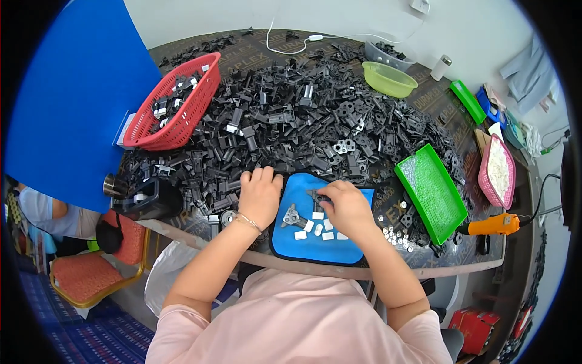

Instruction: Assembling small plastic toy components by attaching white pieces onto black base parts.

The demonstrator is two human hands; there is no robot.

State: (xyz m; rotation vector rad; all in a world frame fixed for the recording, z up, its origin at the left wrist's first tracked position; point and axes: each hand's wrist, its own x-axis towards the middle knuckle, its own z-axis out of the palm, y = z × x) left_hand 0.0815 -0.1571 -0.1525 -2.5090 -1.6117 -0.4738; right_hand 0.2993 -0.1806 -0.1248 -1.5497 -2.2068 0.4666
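A small black plastic part [317,196] is pinched by the right hand [347,206] over the blue mat [315,246]. The left hand [260,195] is rested, fingers loosely curled and empty, against the black parts heap [291,121]. White inserts [316,225] could be knocked off the bench [424,258] by a sweeping wrist.

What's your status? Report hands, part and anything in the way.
Left hand flat at the pile edge, empty as far as seen. Right hand gripping a black part over the blue mat. White pieces beside it; nothing blocking.
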